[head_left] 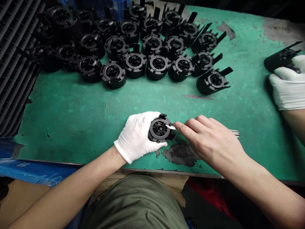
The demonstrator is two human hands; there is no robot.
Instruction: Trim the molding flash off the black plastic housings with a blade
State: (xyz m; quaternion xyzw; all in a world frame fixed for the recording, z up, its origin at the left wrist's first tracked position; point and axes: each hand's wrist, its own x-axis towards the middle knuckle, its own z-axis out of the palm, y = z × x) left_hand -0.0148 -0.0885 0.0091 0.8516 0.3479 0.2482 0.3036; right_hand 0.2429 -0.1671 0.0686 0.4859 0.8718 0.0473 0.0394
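Black plastic: a round, ribbed black housing (pixel 160 128) sits near the midpoint of the table's front edge, clasped between thumb and fingers of the white-gloved left hand (pixel 138 135). The bare right hand (pixel 212 136) is closed around a slim, metal-bladed knife (pixel 171 127), tip by the housing's rim. Judged good practice: brace the part firmly, keep strokes short and shallow, aim the blade clear of the glove. Unclear: whether the tip touches; knife handle mostly covered by the palm; housing's underside hidden. The right end of the green table (pixel 95 101) and a co-worker's gloved hand (pixel 289 86) are cut off.
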